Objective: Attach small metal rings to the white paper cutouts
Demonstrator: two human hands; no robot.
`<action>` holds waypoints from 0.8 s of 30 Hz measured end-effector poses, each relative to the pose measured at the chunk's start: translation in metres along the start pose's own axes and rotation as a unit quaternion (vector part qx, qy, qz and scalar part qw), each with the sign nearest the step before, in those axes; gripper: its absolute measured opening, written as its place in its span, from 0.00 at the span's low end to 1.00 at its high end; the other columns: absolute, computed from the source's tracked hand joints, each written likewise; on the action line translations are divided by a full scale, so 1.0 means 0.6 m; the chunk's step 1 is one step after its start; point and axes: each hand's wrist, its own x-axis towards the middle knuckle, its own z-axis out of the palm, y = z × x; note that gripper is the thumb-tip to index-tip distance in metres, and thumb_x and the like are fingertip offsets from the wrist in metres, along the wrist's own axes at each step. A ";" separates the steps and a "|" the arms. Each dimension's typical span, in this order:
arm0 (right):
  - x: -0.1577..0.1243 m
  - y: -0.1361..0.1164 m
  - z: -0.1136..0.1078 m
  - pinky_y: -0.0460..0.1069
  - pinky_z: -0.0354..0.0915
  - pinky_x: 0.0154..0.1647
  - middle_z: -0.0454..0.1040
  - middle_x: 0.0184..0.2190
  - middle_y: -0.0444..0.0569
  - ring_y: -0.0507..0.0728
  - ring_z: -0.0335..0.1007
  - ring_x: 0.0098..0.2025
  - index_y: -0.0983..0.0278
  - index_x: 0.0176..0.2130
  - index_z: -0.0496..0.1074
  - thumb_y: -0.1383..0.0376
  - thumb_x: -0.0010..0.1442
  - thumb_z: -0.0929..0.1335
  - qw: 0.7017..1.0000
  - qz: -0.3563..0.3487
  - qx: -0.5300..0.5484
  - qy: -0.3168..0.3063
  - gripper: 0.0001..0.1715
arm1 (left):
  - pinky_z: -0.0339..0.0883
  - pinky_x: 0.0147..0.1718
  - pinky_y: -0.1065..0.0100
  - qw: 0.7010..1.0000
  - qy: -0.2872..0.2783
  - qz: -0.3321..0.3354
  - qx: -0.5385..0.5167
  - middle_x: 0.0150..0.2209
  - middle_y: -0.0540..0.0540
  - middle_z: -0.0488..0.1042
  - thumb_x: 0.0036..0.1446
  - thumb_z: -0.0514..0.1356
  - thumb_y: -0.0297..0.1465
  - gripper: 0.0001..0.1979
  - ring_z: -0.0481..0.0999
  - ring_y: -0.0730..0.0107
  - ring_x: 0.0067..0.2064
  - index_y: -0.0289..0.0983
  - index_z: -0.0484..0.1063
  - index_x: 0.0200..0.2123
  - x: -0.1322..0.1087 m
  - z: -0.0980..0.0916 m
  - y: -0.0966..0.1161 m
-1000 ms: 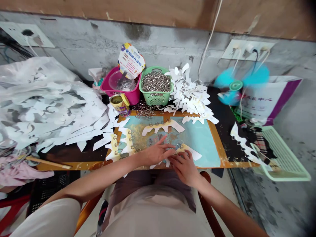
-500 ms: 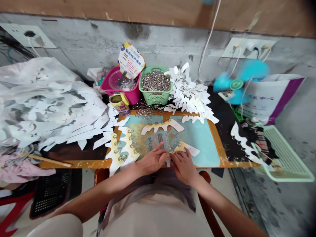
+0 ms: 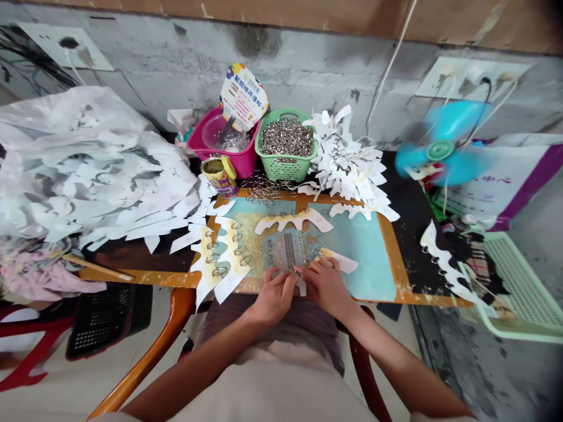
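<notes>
My left hand (image 3: pixel 275 297) and my right hand (image 3: pixel 326 287) meet at the front edge of a teal and gold painted board (image 3: pixel 365 264). A white paper strip (image 3: pixel 338 262) with a metal ring (image 3: pixel 316 253) at its end lies under my right fingertips. My left fingertips sit close by, and whatever they touch is hidden. Two more scalloped paper strips with rings threaded along them (image 3: pixel 219 261) lie at the board's left corner. A third (image 3: pixel 294 221) lies farther up the board. A green basket of metal rings (image 3: pixel 287 140) stands behind the board, with loose rings (image 3: pixel 264 191) before it.
Heaps of white paper cutouts rise on the left and behind the board. A pink tub (image 3: pixel 224 149), a small tin (image 3: pixel 219 177) and a spinning teal fan (image 3: pixel 440 149) stand at the back. A green tray (image 3: pixel 516 293) sits at the right, and chair arms (image 3: pixel 149 351) flank me.
My left hand has come back toward my body and closer to my right hand. The head view has tilted, shifting the whole scene slightly upward and right.
</notes>
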 end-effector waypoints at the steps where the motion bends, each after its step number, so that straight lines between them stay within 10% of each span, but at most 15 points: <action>1: -0.002 -0.003 0.001 0.57 0.49 0.53 0.73 0.36 0.47 0.59 0.65 0.43 0.55 0.56 0.70 0.70 0.65 0.64 1.000 0.006 0.000 0.003 0.22 | 0.61 0.50 0.58 1.000 0.009 0.001 -0.010 0.34 0.47 0.79 0.64 0.49 0.21 0.08 0.77 0.66 0.37 0.37 0.65 0.42 -0.002 0.001 -0.002; 13: -0.015 0.000 0.006 0.58 0.47 0.57 0.77 0.40 0.48 0.59 0.67 0.46 0.60 0.55 0.69 0.68 0.63 0.65 0.998 0.010 0.043 0.034 0.20 | 0.63 0.44 0.56 0.996 -0.003 -0.065 -0.067 0.34 0.47 0.78 0.58 0.54 0.19 0.12 0.76 0.61 0.36 0.38 0.62 0.44 0.012 -0.012 0.002; 18: -0.009 -0.017 0.003 0.58 0.45 0.56 0.77 0.34 0.47 0.59 0.65 0.44 0.59 0.41 0.73 0.61 0.65 0.66 0.998 0.032 0.015 0.043 0.07 | 0.66 0.49 0.52 0.989 0.016 -0.108 -0.104 0.51 0.38 0.74 0.59 0.55 0.23 0.22 0.74 0.56 0.51 0.38 0.57 0.55 0.008 -0.014 -0.012; 24: -0.008 -0.028 0.017 0.59 0.46 0.52 0.76 0.34 0.48 0.61 0.63 0.46 0.59 0.40 0.74 0.66 0.66 0.64 0.995 0.079 0.007 0.068 0.08 | 0.65 0.52 0.54 0.977 -0.110 -0.070 -0.169 0.47 0.41 0.77 0.58 0.55 0.23 0.23 0.73 0.55 0.54 0.38 0.56 0.56 0.044 -0.026 -0.038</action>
